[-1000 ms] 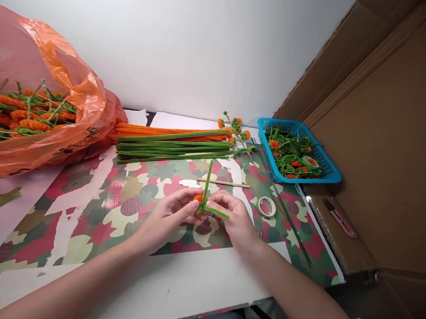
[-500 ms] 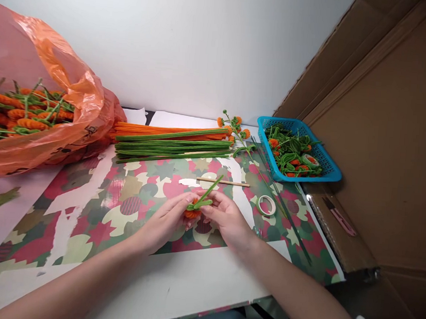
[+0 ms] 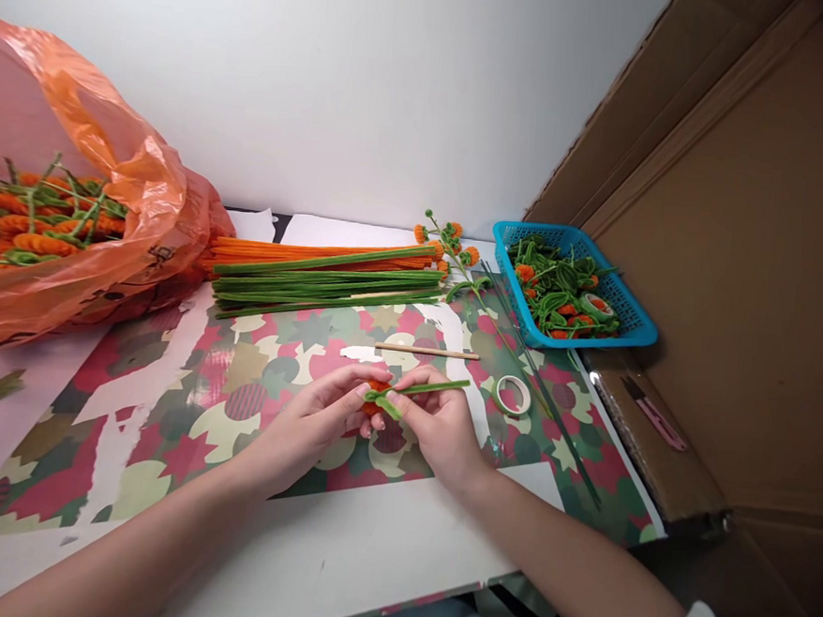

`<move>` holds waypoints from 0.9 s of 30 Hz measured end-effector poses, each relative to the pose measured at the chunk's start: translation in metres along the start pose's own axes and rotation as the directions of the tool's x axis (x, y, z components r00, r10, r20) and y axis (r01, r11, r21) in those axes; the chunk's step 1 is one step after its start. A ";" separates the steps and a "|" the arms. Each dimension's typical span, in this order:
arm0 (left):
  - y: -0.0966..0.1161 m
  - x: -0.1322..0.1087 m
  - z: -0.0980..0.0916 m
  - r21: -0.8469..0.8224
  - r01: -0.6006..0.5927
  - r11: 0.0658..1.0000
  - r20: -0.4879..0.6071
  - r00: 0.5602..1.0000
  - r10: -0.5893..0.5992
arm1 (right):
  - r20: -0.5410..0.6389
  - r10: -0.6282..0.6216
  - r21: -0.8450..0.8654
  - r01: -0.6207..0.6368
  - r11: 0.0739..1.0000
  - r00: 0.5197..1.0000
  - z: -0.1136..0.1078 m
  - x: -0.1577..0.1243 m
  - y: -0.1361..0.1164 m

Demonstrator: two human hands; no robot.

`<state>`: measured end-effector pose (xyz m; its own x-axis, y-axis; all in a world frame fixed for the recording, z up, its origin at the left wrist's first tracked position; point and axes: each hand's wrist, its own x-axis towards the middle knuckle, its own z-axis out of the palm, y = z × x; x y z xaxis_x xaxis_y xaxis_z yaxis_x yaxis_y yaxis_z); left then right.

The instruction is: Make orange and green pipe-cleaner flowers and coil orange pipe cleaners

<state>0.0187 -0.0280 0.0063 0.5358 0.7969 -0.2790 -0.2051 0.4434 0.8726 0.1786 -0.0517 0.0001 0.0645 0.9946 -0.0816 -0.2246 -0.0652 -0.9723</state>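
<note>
Well, taking the seated person's straight ahead as twelve, the orange flower (image 3: 379,384) sits in both hands over the patterned table cover (image 3: 233,437). The left hand (image 3: 326,411) has its thumb and fingertips closed on the flower, by its green base. The right hand (image 3: 442,428) pinches the green stem (image 3: 441,386) between thumb and fingers, its long end pointing to three o'clock; how its farther fingers lie I cannot tell. From the flower, a thin stick (image 3: 427,351) lies near, at one o'clock, and a tape roll (image 3: 497,395) at three. Green pipe cleaners (image 3: 328,289) lie toward eleven, an orange bag (image 3: 170,221) stands at ten, and a blue basket (image 3: 585,342) of green and orange pieces stands at two o'clock
</note>
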 end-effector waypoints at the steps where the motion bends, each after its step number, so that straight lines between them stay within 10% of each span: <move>1: -0.001 0.000 -0.001 0.005 0.001 1.000 -0.001 1.000 -0.001 | -0.029 -0.034 -0.026 0.033 0.999 0.999 0.000 -0.001 0.000; 12: -0.003 -0.003 0.002 0.148 -0.041 0.988 -0.126 0.990 0.060 | -0.033 -0.065 -0.129 0.061 0.990 0.997 0.003 -0.006 0.000; 27: 0.007 -0.003 0.004 -0.014 -0.025 1.000 -0.130 0.991 0.022 | 0.200 -0.415 -0.302 0.459 0.835 0.888 -0.006 -0.002 -0.003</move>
<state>0.0194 -0.0288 0.0144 0.4198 0.8534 -0.3092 -0.2296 0.4294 0.8735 0.1850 -0.0539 0.0021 -0.0440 0.9260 0.3750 0.1359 0.3775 -0.9160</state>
